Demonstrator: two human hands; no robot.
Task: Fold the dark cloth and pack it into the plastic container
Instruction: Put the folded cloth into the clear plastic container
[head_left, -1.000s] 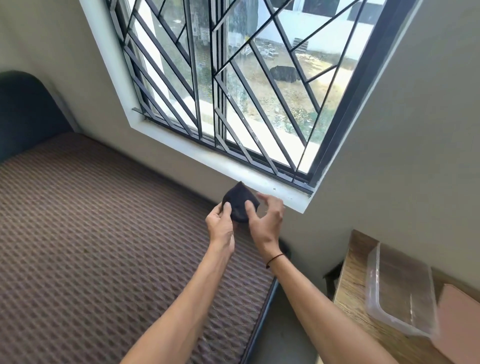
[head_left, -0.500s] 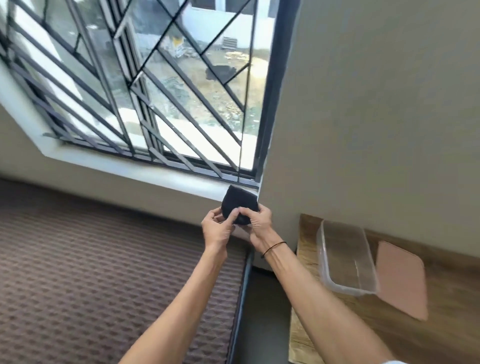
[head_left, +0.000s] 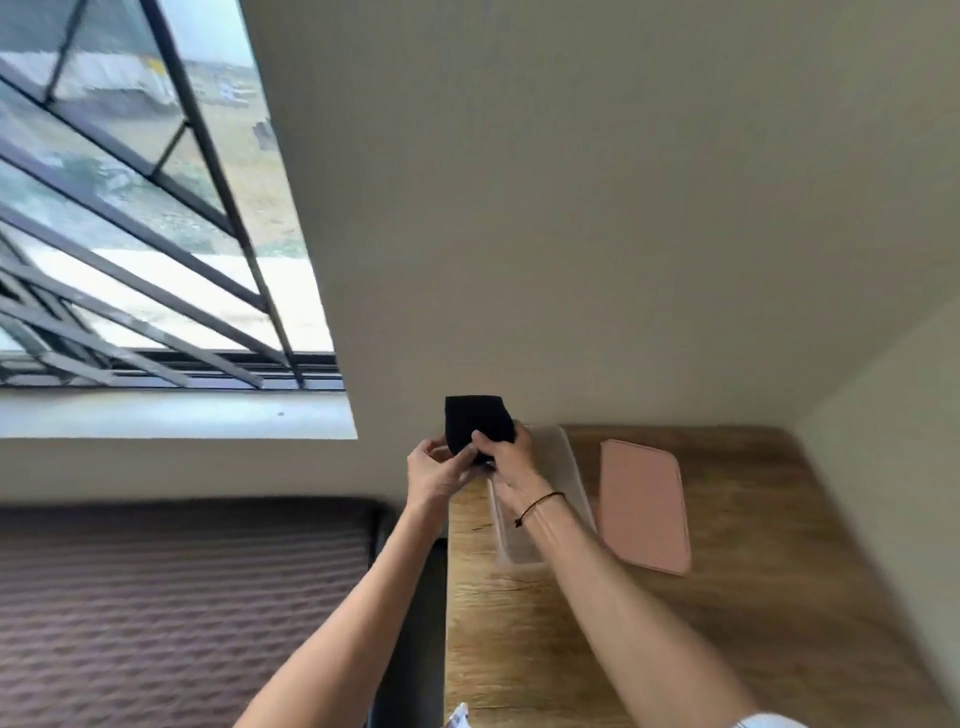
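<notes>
The dark cloth (head_left: 477, 420) is folded into a small black packet, held up in the air by both hands. My left hand (head_left: 435, 473) pinches its lower left edge and my right hand (head_left: 508, 466) grips its lower right side. Both hands hover over the near-left end of the clear plastic container (head_left: 566, 467), which lies open on the wooden table (head_left: 571, 623). My right forearm covers much of the container.
A pink lid (head_left: 644, 504) lies flat on the table just right of the container. A bed with a brown patterned cover (head_left: 182, 613) sits to the left, separated from the table by a dark gap. A barred window (head_left: 145, 249) is upper left; walls close the back and right.
The view has swung right from the bed toward the table. My hands have carried the folded cloth from the window sill area to above the container.
</notes>
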